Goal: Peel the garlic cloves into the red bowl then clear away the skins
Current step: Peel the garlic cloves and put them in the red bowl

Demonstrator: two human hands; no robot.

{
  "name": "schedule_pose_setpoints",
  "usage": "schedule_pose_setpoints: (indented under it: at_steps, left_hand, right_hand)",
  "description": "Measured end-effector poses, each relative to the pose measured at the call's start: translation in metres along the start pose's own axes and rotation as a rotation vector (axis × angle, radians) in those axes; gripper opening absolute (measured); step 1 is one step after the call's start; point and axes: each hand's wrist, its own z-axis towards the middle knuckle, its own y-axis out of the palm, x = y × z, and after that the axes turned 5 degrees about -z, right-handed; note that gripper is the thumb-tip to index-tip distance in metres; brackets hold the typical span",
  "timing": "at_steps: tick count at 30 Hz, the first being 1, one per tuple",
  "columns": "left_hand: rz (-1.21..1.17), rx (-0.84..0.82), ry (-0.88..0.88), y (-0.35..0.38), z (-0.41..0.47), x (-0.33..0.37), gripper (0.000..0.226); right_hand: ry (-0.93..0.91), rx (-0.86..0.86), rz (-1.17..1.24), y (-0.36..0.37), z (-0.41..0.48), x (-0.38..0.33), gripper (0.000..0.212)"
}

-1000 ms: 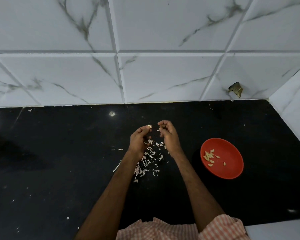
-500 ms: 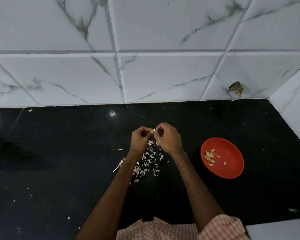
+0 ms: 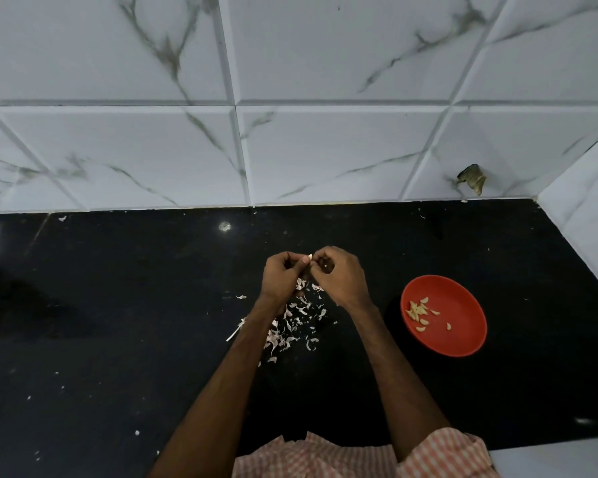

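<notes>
Far left: glossy black stone desk [image 3: 83, 339], dotted with pale crumbs, backed by white marble-veined wall tiles [image 3: 118, 150]. Next along, a thin white sliver [image 3: 234, 332] lying flat at the edge of a scatter of papery pinkish-white garlic skins [image 3: 290, 326]. Above that scatter, raised off the desk: left hand [image 3: 282, 276], fingers curled in, pinching a small pale garlic clove [image 3: 309, 257] by its tip. Meeting it from the other side: right hand [image 3: 340, 276], likewise curled, fingertips closed on the same clove. Lower down, an orange-and-white checked garment [image 3: 325, 457]. Well apart to the right, resting on the desk: round red plastic bowl [image 3: 463, 343], holding a small cluster of peeled cream cloves [image 3: 417, 311] toward its left side. Farther right and higher, a dark chipped spot [image 3: 472, 177] low on the tiled wall.
</notes>
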Motion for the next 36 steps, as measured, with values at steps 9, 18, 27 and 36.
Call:
schedule_pose_setpoints:
  at_steps: [9,18,27,36]
  left_hand:
    - [0.096,-0.032,0.0,-0.003,-0.001,0.0,0.005]
    - [0.076,-0.067,0.012,0.002,-0.007,0.005,0.006]
    - [-0.262,-0.071,-0.215,0.003,-0.007,0.008,0.016]
    - [-0.283,-0.045,-0.175,0.003,-0.007,0.01,0.011]
  right_hand:
    - [-0.004,0.012,-0.03,-0.002,-0.001,-0.002,0.007]
    - [0.039,0.082,-0.018,0.002,-0.004,-0.002,0.014]
    - [0.223,0.076,0.521,0.007,0.003,-0.003,0.016]
    - [0.135,0.086,0.37,0.004,0.004,-0.003,0.005]
